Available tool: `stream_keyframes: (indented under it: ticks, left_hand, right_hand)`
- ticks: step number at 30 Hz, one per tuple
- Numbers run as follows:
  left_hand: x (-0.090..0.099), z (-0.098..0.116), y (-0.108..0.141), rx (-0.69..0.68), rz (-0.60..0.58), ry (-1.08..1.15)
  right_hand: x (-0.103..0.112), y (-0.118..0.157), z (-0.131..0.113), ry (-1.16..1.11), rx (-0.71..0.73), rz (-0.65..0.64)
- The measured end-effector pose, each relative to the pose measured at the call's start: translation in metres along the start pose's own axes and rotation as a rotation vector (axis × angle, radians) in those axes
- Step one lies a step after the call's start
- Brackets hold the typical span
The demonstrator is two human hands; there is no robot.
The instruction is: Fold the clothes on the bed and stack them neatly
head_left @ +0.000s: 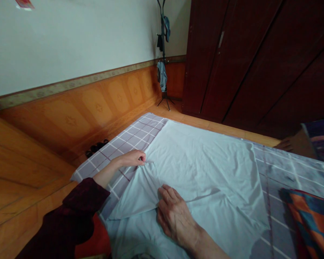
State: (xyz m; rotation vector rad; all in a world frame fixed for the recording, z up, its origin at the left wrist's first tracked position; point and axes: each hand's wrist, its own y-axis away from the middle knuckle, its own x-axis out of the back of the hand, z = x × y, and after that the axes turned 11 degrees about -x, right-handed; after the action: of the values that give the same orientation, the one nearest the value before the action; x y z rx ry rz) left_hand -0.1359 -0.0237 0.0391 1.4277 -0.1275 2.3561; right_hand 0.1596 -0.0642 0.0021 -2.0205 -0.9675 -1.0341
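A pale, light-coloured shirt (202,154) lies spread and wrinkled over a bed, with what looks like its curved neckline at the bottom edge of the view. At the shirt's left edge, my left hand (133,158) pinches the fabric and draws it into small folds. My right hand (175,216) rests nearer to me on the shirt, its fingers curled and pressed together on the cloth by a crease. The right fingertips are partly hidden, but fabric gathers at them.
Under the shirt is a grey checked bedsheet (135,135). A folded orange-and-blue checked cloth (310,212) lies at right. Dark wardrobes (232,61), a coat stand (163,46) and shoes (97,146) stand beyond the bed. A cardboard piece (299,144) shows at far right.
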Motion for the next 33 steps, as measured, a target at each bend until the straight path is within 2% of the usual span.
stream_keyframes:
  ticks: [11, 16, 19, 22, 25, 29, 31, 33]
  left_hand:
    - [-0.013, 0.004, -0.011, -0.006, 0.041, -0.137]
    - [-0.013, 0.002, -0.008, 0.023, 0.077, -0.209]
    - [-0.012, 0.002, -0.006, 0.039, 0.087, -0.231]
    - [-0.010, 0.009, -0.002, 0.060, 0.119, -0.261]
    - [-0.012, 0.028, 0.005, 0.074, 0.195, -0.302]
    - [-0.034, 0.054, 0.020, -0.041, 0.241, -0.306]
    - [-0.051, 0.060, 0.027, -0.086, 0.224, -0.303]
    - [-0.066, 0.060, 0.033, -0.075, 0.190, -0.310]
  right_hand:
    - [0.002, 0.000, -0.002, -0.008, 0.024, -0.006]
    - [0.000, 0.002, -0.002, -0.014, 0.063, 0.083]
    - [-0.002, 0.002, 0.000, -0.007, 0.028, 0.101]
    - [-0.001, 0.001, 0.000, -0.004, -0.034, 0.095]
    - [0.002, 0.000, -0.002, -0.009, 0.006, 0.070]
    - [0.003, -0.001, -0.003, -0.002, 0.050, 0.006]
    - [0.001, -0.002, -0.003, 0.007, 0.037, 0.005]
    - [0.000, -0.003, -0.002, 0.015, 0.019, 0.013]
